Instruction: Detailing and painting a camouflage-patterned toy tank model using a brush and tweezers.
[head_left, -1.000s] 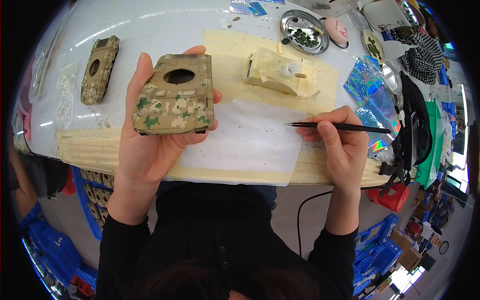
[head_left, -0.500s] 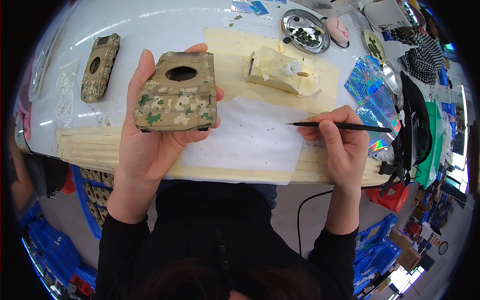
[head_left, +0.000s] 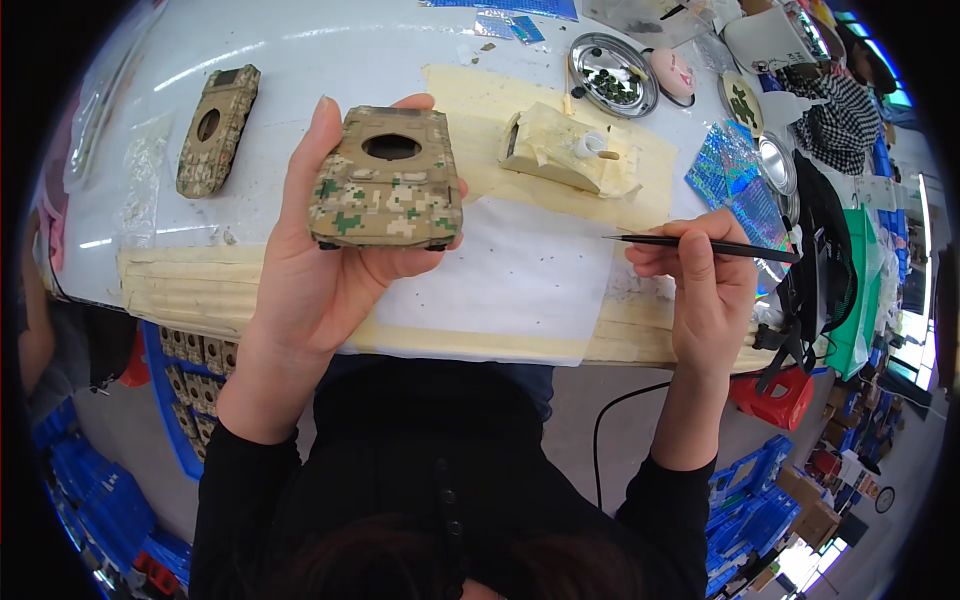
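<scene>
My left hand (head_left: pixel 318 270) holds up a model tank hull (head_left: pixel 388 195) in tan, green and white pixel camouflage, thumb along its left side and fingers round the back and right. A dark round hole opens in its upper deck. In my right hand (head_left: pixel 703 285) a thin black paintbrush (head_left: pixel 715 244) is pinched, its fine tip pointing left, apart from the hull. Under both hands lies a white paper sheet (head_left: pixel 490 290) dotted with small dark specks. Another camouflaged hull (head_left: pixel 217 132) rests on the table to the left.
Behind the sheet stands a block wrapped in masking tape (head_left: pixel 555 150), carrying a small translucent cup (head_left: pixel 590 145). A metal dish (head_left: pixel 612 75) with dark green bits sits farther back. Shiny blue foil sheets (head_left: pixel 735 180) lie right. Below the table's left edge, a blue tray (head_left: pixel 172 410) holds several hulls.
The held hull has shifted right in the picture and tilted a little. My right hand and the brush have also moved slightly right. Both grips are unchanged.
</scene>
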